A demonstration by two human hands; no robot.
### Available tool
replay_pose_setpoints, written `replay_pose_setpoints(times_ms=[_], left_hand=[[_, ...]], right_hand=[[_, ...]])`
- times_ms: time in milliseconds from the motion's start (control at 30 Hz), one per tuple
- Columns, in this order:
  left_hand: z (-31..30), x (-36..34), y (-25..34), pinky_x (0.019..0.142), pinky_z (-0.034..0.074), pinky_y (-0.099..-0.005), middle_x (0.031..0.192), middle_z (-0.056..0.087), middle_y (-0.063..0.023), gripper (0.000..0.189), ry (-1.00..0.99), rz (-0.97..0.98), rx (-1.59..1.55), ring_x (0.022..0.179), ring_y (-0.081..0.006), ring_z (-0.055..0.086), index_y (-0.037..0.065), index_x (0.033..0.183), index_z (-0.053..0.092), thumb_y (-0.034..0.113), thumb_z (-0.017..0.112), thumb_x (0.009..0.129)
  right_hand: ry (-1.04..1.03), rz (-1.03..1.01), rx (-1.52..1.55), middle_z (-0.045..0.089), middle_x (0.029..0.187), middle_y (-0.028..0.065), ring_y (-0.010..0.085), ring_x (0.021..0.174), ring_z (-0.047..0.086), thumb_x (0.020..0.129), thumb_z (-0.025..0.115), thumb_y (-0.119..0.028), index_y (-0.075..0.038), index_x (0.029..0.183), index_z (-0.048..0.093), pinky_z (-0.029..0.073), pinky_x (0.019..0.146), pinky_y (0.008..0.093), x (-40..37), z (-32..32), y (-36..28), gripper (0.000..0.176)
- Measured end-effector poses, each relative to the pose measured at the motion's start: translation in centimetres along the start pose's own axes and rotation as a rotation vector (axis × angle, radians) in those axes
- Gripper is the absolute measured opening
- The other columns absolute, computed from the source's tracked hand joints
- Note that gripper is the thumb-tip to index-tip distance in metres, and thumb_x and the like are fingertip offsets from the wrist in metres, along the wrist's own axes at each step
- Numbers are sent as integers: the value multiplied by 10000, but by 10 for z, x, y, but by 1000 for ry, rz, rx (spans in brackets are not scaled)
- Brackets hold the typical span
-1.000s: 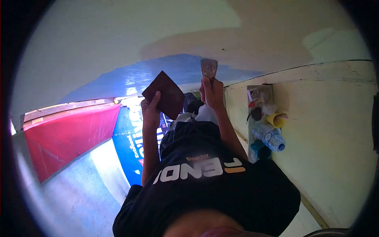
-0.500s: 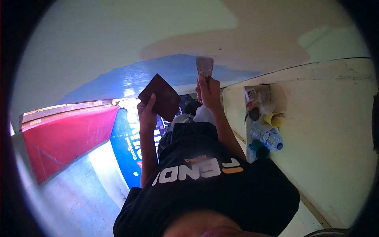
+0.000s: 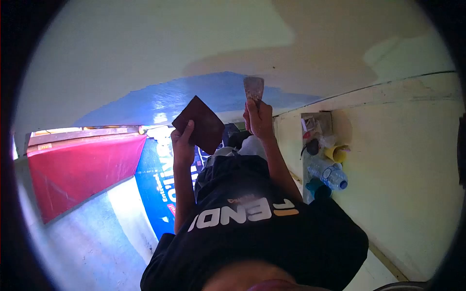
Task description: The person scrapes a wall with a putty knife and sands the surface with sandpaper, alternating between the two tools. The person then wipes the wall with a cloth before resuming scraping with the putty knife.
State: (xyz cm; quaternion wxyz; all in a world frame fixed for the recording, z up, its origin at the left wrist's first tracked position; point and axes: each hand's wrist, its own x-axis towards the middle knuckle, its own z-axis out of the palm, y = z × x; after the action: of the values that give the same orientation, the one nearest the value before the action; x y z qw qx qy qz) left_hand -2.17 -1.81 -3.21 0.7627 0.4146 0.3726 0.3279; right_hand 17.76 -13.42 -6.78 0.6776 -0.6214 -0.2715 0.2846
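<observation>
In my left hand is a flat, square dark-brown board, gripped at its lower left edge with the thumb across its face. A putty knife with a broad, stained blade is in my right hand, fingers wrapped round its handle. The blade points up and overlaps the pale wall surface beside a shiny bluish patch. A darker, damp-looking area spreads above and to the right of the blade.
On the right, a narrow ledge carries a clear plastic bottle, a yellow cup, a dark green cup and small items. A red panel and blue printed banner stand at left.
The view has tilted slightly, so the hands, board and putty knife sit a little lower in the picture. Both hands keep their holds.
</observation>
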Motion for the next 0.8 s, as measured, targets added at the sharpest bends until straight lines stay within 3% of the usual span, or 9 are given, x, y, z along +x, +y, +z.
replay_pose_setpoints(times_ms=[333,467,567,667,800], left_hand=[[-11,-2,-10,902,475,-347,1055,668,-119,287,23,-58,-50,969,-193,635,-36,1111,618,156,656,902],[-1,-3,-8,899,470,-355,1041,668,-123,294,49,18,-73,971,-198,632,-34,1120,615,161,653,904],[-4,-6,-1,897,473,-365,1040,668,-123,289,32,-69,20,971,-199,631,-32,1121,615,157,650,906],[-6,-2,-10,875,481,-354,1036,667,-129,296,33,-25,-24,951,-197,635,-44,1119,613,164,645,910],[-6,-3,-4,864,489,-345,1036,667,-131,300,39,-70,9,943,-196,639,-50,1103,618,175,651,907]], right_hand=[[-14,38,36,436,490,0,77,354,409,1006,469,-316,-63,704,462,342,323,250,-6,0,-5,394],[-21,71,95,441,492,2,77,362,415,1004,474,-322,-65,706,467,347,325,250,-10,0,-5,394],[-23,82,73,443,491,5,79,361,416,1004,471,-327,-66,706,470,354,329,251,-7,4,-19,396],[13,92,71,443,492,5,83,360,418,1005,467,-327,-67,708,472,356,333,252,-9,-2,9,395],[-36,92,93,445,494,8,85,361,421,1005,466,-327,-66,698,470,356,334,252,-13,3,-15,403]])
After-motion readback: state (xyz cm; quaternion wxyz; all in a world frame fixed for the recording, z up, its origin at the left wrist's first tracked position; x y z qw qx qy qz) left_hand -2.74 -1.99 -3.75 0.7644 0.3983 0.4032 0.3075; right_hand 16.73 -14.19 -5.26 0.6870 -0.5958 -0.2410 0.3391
